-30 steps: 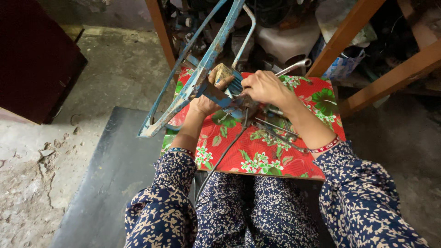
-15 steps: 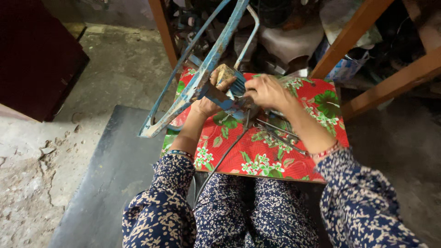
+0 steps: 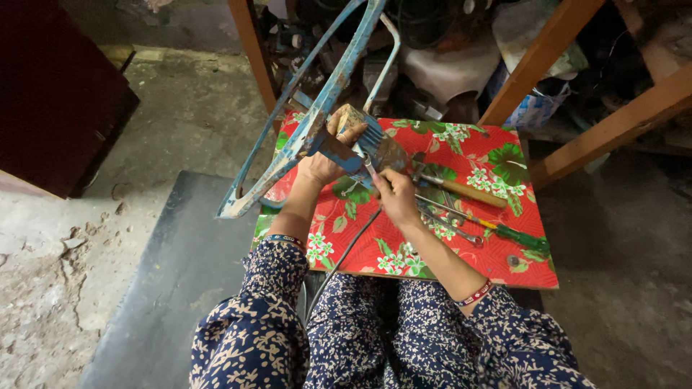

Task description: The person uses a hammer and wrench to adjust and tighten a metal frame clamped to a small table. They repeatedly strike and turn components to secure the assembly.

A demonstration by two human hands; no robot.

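Fingers [image 3: 344,131] of left hand [image 3: 324,162] clenched round a tan block-like part at the head of a worn blue metal frame [image 3: 317,108], pinning it at upper centre of the frame above a small surface [image 3: 497,252] covered in red floral oilcloth. Right hand [image 3: 395,196] just below and to the right, fingers pinched on a thin metal tool [image 3: 369,167] pressed against the frame's joint; exact tip hidden behind the knuckles. Frame running diagonally from top centre down to middle left, its lower loop hanging off the surface edge over a dark mat [image 3: 173,288] on the concrete floor. Likely stiff, moderately heavy and awkwardly long, with chipped paint and rust giving a rough, non-slip grip; best held near the joint, as now, where the bars meet, rather than by the thin curved rod. Lying to the right on the cloth: wooden-handled tool [image 3: 461,191], green-handled screwdriver [image 3: 515,234], slim spanner [image 3: 450,227]. Dark cable [image 3: 339,259] trailing from the work toward the lap. Cluttered wooden shelving [image 3: 548,57] behind.
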